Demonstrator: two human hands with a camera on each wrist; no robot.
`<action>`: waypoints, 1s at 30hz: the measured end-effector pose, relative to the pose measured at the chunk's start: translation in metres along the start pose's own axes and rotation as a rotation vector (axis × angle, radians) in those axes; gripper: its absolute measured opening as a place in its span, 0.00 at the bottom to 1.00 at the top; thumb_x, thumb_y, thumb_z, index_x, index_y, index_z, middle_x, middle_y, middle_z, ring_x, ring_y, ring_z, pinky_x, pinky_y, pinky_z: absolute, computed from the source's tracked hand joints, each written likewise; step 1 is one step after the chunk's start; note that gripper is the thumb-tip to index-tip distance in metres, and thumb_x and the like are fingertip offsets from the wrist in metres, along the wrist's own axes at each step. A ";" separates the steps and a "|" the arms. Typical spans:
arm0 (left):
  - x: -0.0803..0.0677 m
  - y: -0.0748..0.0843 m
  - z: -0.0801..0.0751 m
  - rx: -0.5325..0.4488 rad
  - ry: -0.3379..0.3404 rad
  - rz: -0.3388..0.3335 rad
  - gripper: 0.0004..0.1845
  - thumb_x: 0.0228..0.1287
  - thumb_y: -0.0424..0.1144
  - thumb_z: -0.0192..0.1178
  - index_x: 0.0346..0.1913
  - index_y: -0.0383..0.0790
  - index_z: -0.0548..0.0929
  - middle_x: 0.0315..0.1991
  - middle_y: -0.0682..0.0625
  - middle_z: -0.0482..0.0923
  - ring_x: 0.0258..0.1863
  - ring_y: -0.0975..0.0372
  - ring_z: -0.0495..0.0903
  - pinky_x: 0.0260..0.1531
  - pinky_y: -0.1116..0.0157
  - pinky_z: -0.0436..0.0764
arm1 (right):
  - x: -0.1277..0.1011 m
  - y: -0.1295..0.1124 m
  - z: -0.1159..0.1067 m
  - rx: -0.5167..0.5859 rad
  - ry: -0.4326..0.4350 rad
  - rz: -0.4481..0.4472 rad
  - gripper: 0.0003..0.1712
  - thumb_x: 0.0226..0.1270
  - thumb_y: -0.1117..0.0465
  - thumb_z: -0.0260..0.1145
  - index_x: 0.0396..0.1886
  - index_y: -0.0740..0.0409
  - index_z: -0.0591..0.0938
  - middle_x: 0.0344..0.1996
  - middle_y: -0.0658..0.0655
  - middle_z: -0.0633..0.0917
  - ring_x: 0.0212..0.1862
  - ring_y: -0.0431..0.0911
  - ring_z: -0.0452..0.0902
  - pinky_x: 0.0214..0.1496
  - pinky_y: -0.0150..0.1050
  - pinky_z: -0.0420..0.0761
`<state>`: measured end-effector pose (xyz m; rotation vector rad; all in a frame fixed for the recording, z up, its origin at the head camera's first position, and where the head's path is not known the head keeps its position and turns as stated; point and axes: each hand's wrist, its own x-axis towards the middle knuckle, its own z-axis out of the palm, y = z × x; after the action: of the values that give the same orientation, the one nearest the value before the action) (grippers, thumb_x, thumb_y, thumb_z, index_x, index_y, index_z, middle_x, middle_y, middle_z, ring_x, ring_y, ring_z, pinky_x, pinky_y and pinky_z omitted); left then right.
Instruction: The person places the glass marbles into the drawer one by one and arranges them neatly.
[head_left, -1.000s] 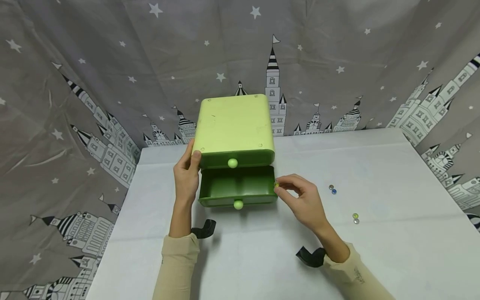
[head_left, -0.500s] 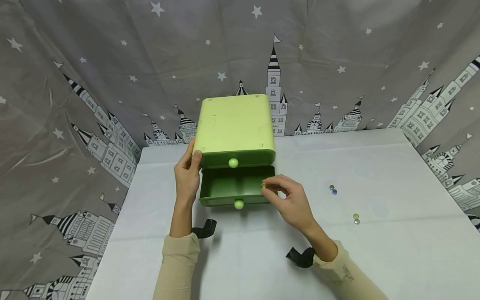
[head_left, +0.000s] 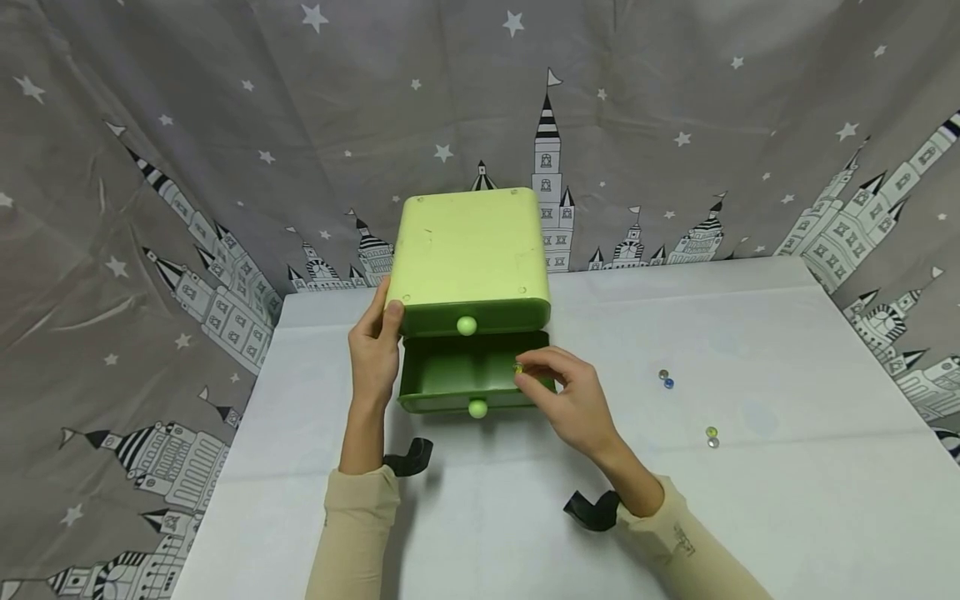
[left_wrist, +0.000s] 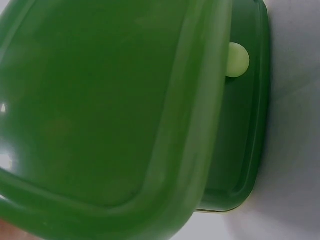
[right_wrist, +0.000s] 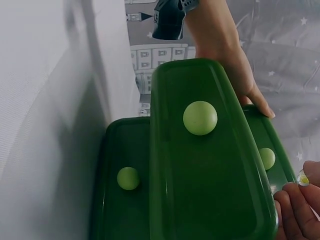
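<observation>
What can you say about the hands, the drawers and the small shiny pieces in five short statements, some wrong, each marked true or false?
1. The right hand pinches a yellow-green piece. True.
2. The left hand grips a drawer knob. False: it holds the side of the cabinet.
3. The pulled-out drawer is the bottom one. False: it is the middle of three.
4. Four small pieces lie on the white table. True.
5. The top drawer is wide open. False: it is closed.

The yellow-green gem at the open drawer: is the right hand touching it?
Touching: the right wrist view shows the gem pinched between finger and thumb of the right hand.
</observation>
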<state>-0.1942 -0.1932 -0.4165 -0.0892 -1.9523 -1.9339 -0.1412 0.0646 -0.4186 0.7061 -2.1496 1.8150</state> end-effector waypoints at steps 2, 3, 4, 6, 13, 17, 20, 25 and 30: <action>0.001 0.000 0.000 -0.001 -0.004 -0.004 0.27 0.77 0.38 0.52 0.74 0.36 0.64 0.74 0.48 0.61 0.69 0.59 0.65 0.64 0.61 0.70 | 0.000 0.000 0.000 -0.001 0.000 0.006 0.09 0.63 0.73 0.68 0.43 0.69 0.85 0.38 0.56 0.85 0.40 0.46 0.80 0.43 0.37 0.81; 0.001 0.000 0.000 0.001 -0.007 -0.008 0.26 0.77 0.37 0.52 0.74 0.36 0.63 0.74 0.47 0.61 0.70 0.59 0.65 0.64 0.61 0.70 | 0.001 0.000 0.000 -0.002 0.000 0.011 0.09 0.63 0.73 0.69 0.43 0.69 0.85 0.38 0.56 0.85 0.40 0.46 0.80 0.43 0.37 0.81; 0.001 0.000 0.000 0.003 -0.011 -0.010 0.26 0.77 0.37 0.51 0.74 0.35 0.63 0.74 0.45 0.60 0.70 0.58 0.64 0.64 0.60 0.69 | 0.001 0.000 0.000 -0.004 0.002 0.015 0.09 0.63 0.73 0.69 0.43 0.69 0.85 0.38 0.56 0.85 0.40 0.46 0.80 0.43 0.37 0.81; 0.001 0.000 0.000 0.009 -0.015 -0.012 0.26 0.77 0.36 0.50 0.74 0.34 0.62 0.75 0.42 0.58 0.71 0.56 0.63 0.65 0.59 0.68 | 0.001 0.000 0.001 -0.009 0.004 0.024 0.09 0.63 0.73 0.69 0.43 0.68 0.85 0.38 0.55 0.85 0.40 0.46 0.80 0.43 0.37 0.81; 0.000 -0.001 -0.001 0.017 0.002 -0.010 0.26 0.77 0.38 0.52 0.74 0.40 0.65 0.74 0.48 0.61 0.70 0.59 0.65 0.64 0.60 0.69 | 0.002 0.004 0.002 -0.030 0.016 0.044 0.10 0.62 0.74 0.69 0.44 0.69 0.85 0.37 0.56 0.85 0.39 0.47 0.80 0.44 0.36 0.81; -0.001 -0.001 -0.001 0.016 0.010 0.004 0.26 0.76 0.42 0.54 0.73 0.43 0.67 0.73 0.52 0.63 0.69 0.60 0.66 0.64 0.61 0.70 | 0.003 0.005 0.003 -0.035 0.019 0.059 0.11 0.62 0.74 0.69 0.45 0.70 0.85 0.38 0.58 0.85 0.41 0.49 0.81 0.47 0.40 0.82; -0.002 -0.002 -0.001 0.015 0.010 0.013 0.26 0.76 0.43 0.54 0.73 0.43 0.67 0.73 0.52 0.63 0.69 0.60 0.66 0.64 0.61 0.69 | 0.003 0.005 0.003 -0.034 0.022 0.064 0.12 0.62 0.74 0.69 0.46 0.70 0.84 0.41 0.61 0.85 0.44 0.50 0.81 0.50 0.44 0.81; -0.001 -0.002 -0.001 0.015 0.005 0.011 0.26 0.76 0.42 0.54 0.73 0.42 0.67 0.72 0.51 0.64 0.68 0.60 0.67 0.61 0.63 0.72 | 0.003 0.004 0.003 -0.037 0.026 0.077 0.13 0.62 0.74 0.69 0.47 0.71 0.83 0.44 0.65 0.84 0.47 0.52 0.81 0.53 0.46 0.80; -0.001 -0.001 -0.001 0.012 0.007 0.000 0.25 0.77 0.40 0.53 0.73 0.43 0.67 0.72 0.52 0.64 0.69 0.60 0.66 0.63 0.62 0.71 | 0.001 0.004 0.002 -0.034 0.029 0.087 0.13 0.62 0.74 0.69 0.47 0.71 0.84 0.44 0.64 0.84 0.48 0.52 0.81 0.54 0.47 0.80</action>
<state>-0.1938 -0.1940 -0.4177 -0.0790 -1.9597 -1.9194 -0.1442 0.0631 -0.4222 0.5844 -2.2191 1.8148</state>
